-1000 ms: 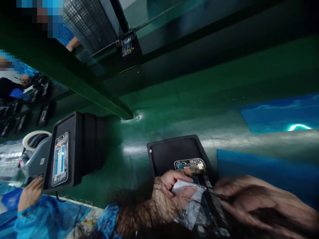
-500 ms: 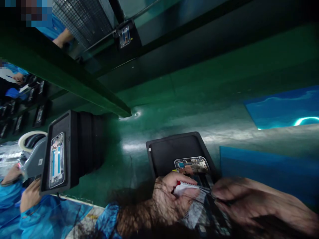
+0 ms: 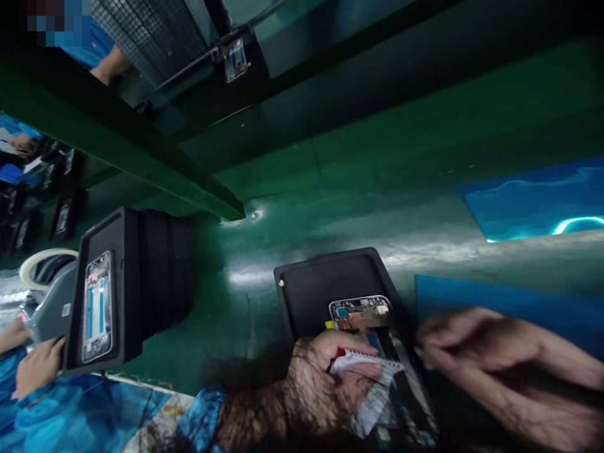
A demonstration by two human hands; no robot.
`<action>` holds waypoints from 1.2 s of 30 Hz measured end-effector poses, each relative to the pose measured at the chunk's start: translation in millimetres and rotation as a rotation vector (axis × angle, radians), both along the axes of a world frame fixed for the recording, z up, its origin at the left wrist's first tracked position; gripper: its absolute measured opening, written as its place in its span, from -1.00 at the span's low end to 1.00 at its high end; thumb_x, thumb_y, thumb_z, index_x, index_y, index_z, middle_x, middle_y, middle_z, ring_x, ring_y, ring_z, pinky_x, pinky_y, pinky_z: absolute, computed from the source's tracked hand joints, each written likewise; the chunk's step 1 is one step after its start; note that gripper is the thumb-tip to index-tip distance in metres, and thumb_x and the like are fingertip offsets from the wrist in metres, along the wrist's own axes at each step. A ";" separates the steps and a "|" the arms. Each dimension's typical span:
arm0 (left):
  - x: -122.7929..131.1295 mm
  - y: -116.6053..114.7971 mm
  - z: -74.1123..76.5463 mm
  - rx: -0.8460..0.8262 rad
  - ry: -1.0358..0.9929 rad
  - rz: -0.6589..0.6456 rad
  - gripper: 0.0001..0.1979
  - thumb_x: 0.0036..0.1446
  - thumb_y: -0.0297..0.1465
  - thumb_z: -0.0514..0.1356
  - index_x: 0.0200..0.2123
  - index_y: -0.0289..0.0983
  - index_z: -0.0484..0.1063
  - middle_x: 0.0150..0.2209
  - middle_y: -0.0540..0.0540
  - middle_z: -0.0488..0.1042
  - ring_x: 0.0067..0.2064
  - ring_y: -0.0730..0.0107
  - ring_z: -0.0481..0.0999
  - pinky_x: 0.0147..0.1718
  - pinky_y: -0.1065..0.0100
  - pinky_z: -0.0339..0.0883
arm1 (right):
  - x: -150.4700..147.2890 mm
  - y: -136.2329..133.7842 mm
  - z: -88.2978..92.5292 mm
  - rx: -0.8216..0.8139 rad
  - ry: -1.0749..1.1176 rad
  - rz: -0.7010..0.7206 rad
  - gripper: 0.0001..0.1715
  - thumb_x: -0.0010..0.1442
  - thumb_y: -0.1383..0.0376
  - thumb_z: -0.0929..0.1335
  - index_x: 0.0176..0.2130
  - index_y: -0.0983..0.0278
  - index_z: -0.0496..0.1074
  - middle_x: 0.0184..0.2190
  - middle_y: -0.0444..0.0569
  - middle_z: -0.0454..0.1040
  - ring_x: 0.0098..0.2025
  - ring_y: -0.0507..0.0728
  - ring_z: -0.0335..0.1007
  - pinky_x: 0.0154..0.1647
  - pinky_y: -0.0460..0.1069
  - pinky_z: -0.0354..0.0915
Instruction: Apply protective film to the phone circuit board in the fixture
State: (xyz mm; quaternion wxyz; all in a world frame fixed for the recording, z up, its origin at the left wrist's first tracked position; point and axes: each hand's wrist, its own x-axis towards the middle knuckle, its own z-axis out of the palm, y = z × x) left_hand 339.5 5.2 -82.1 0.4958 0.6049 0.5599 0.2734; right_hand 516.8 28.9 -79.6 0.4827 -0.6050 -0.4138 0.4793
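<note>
Meanwhile, a co-worker's hand (image 3: pixel 33 377) is steadying a loaded black tray (image 3: pixel 101 296) at far left. The left hand (image 3: pixel 325 371), fingers pinched, is gripping a white strip (image 3: pixel 365 365) over the opened phone (image 3: pixel 361 313) lying in its tray (image 3: pixel 311 289); the right hand (image 3: pixel 472 346), blurred, grip unclear, is hovering beside. The strip could snag exposed circuitry.

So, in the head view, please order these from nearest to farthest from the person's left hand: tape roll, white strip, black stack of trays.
1. white strip: under the left hand.
2. black stack of trays: far to the left.
3. tape roll: at the left edge.
</note>
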 end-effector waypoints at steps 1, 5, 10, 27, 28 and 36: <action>-1.9 -0.1 -0.5 -0.013 -0.014 -0.038 -0.83 -0.06 -0.42 0.24 -0.32 -0.13 0.39 -0.51 0.08 0.51 -0.62 0.54 0.45 -0.65 0.63 0.28 | 1.1 3.4 -4.6 -0.024 -0.001 -0.046 -0.69 -0.36 0.04 0.43 -0.71 0.11 0.26 -0.66 -0.29 0.41 -0.57 -0.02 0.41 -0.54 -0.14 0.35; -6.0 2.2 -2.6 -0.087 -0.071 -0.133 -0.80 -0.04 -0.42 0.23 -0.28 -0.13 0.36 -0.46 0.09 0.51 -0.61 0.57 0.45 -0.64 0.65 0.28 | 0.7 12.7 -23.0 -0.127 -0.058 -0.110 -0.66 -0.33 0.08 0.42 -0.71 0.17 0.22 -0.63 -0.28 0.40 -0.55 -0.09 0.38 -0.52 -0.23 0.28; -4.4 5.2 -3.6 -0.121 -0.076 -0.132 -0.85 0.00 -0.41 0.20 -0.29 -0.14 0.36 -0.49 0.09 0.50 -0.65 0.61 0.41 -0.68 0.66 0.23 | -2.8 12.5 -32.1 -0.165 -0.101 -0.114 -0.74 -0.31 0.17 0.40 -0.70 0.17 0.22 -0.62 -0.30 0.41 -0.55 -0.08 0.37 -0.51 -0.21 0.27; -5.0 -1.9 -13.7 -0.057 0.007 -0.078 -0.85 -0.02 -0.33 0.20 -0.31 -0.06 0.36 -0.49 0.16 0.49 -0.64 0.56 0.42 -0.68 0.60 0.26 | -6.1 10.3 -26.7 -0.059 -0.295 -0.057 -0.79 -0.22 0.26 0.37 -0.69 0.16 0.22 -0.59 -0.31 0.39 -0.52 -0.12 0.34 -0.46 -0.24 0.22; -5.3 -2.6 -14.2 -0.067 0.008 -0.083 -0.85 -0.02 -0.34 0.20 -0.31 -0.06 0.36 -0.50 0.16 0.48 -0.65 0.57 0.41 -0.70 0.60 0.24 | -5.5 10.7 -26.4 -0.044 -0.303 -0.049 -0.79 -0.22 0.26 0.37 -0.69 0.16 0.22 -0.60 -0.31 0.39 -0.53 -0.11 0.35 -0.47 -0.23 0.22; -3.5 -2.9 -15.5 -0.085 0.015 -0.041 -0.87 -0.04 -0.32 0.21 -0.34 -0.06 0.38 -0.56 0.15 0.46 -0.73 0.58 0.32 -0.77 0.58 0.17 | -7.8 12.5 -24.7 0.078 -0.294 -0.002 -0.81 -0.21 0.27 0.36 -0.71 0.15 0.24 -0.60 -0.28 0.38 -0.56 -0.06 0.37 -0.52 -0.15 0.25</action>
